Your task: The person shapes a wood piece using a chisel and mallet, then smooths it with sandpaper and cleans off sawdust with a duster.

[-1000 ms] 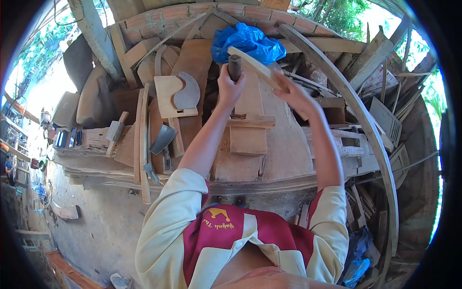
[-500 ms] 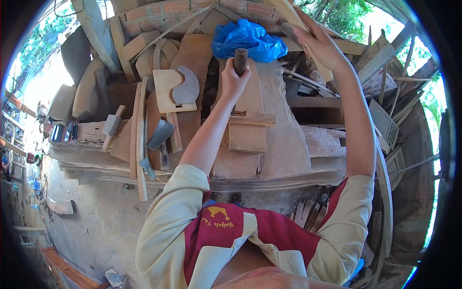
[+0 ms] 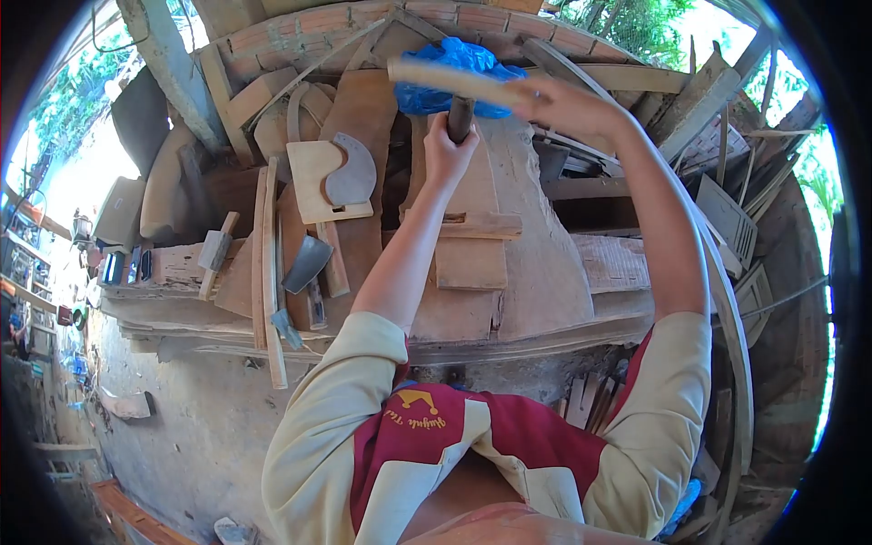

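My left hand [image 3: 447, 153] is closed around a dark round tool handle [image 3: 460, 116], which stands up out of the fist. Whatever lies below the grip is hidden behind my hand and forearm. Smeared by motion, my right hand [image 3: 554, 102] grips a pale wooden bar [image 3: 445, 80]. The bar points left, and its length passes over the top of the handle in this view. Nearer to me, a slotted wooden piece [image 3: 481, 226] lies across a flat board [image 3: 470, 263] on the bench.
A blue plastic bag [image 3: 459, 56] lies at the back of the bench. To the left are a wooden template with a curved grey piece [image 3: 351, 173], a metal blade [image 3: 307, 263], long strips [image 3: 270, 272] and a small plane-like block [image 3: 214, 250]. Scrap wood and a grey plastic case [image 3: 724, 216] crowd the right.
My right hand has swung the wooden bar down and left, from upright at the upper right to nearly level over the handle. My left hand keeps its grip almost in place.
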Available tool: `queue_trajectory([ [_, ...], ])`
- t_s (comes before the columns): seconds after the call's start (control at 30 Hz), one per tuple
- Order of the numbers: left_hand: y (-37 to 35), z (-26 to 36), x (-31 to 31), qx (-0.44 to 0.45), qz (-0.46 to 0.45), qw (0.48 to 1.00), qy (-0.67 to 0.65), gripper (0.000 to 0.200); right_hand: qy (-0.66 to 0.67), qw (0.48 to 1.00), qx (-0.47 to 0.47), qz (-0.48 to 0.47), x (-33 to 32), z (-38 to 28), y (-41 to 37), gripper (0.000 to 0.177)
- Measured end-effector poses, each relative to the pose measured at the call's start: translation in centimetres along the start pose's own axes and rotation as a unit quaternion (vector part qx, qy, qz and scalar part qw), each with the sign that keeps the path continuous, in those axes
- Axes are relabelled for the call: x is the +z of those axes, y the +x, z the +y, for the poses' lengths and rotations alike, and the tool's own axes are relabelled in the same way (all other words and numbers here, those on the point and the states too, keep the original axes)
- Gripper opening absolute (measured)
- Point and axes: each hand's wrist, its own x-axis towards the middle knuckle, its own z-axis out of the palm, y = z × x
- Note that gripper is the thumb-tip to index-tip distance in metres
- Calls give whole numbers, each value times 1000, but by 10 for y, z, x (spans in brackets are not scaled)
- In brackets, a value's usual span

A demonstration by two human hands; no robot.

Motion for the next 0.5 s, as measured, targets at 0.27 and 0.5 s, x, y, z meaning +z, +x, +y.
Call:
queue_trajectory([
  [0.27, 1, 3, -2, -19, -21, 1000, 0, 22, 43, 997, 57, 2, 15, -6, 6, 48],
  [0.5, 1, -4, 2, -8, -17, 1000, -18, 23, -5, 999, -3, 54, 31, 2, 23, 50],
])
